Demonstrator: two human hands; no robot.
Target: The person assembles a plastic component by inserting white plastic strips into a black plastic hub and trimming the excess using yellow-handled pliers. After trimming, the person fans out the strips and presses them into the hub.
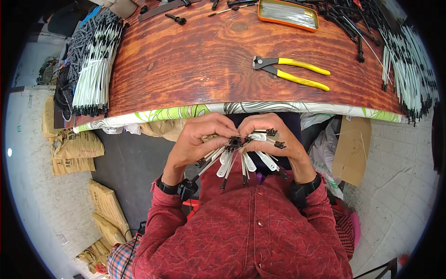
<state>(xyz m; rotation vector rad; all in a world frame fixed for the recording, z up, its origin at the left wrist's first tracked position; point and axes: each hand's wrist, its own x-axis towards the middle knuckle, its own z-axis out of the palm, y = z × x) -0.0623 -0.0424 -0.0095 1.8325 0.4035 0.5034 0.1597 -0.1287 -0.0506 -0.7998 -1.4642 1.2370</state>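
Just past the near table edge, above my lap, both hands work at a round black hub (236, 142). Slim white ribs (225, 158) with black ends fan out from it, as in an umbrella frame; several have flat white pieces. My left hand (204, 137) pinches the hub's left side between thumb and fingers. Opposite it, my right hand (274, 135) closes on the hub's right side, with some ribs running across its fingers. A thin strand seems to show at the fingertips, too small to make out.
End-cutting pliers (292, 72) with yellow handles lie on the wooden table (176, 65). Behind them is an orange-rimmed tin (288, 15) of thin metal pins. White rod bundles lie left (95, 74) and right (409, 74). Black parts (337, 21) clutter the back right.
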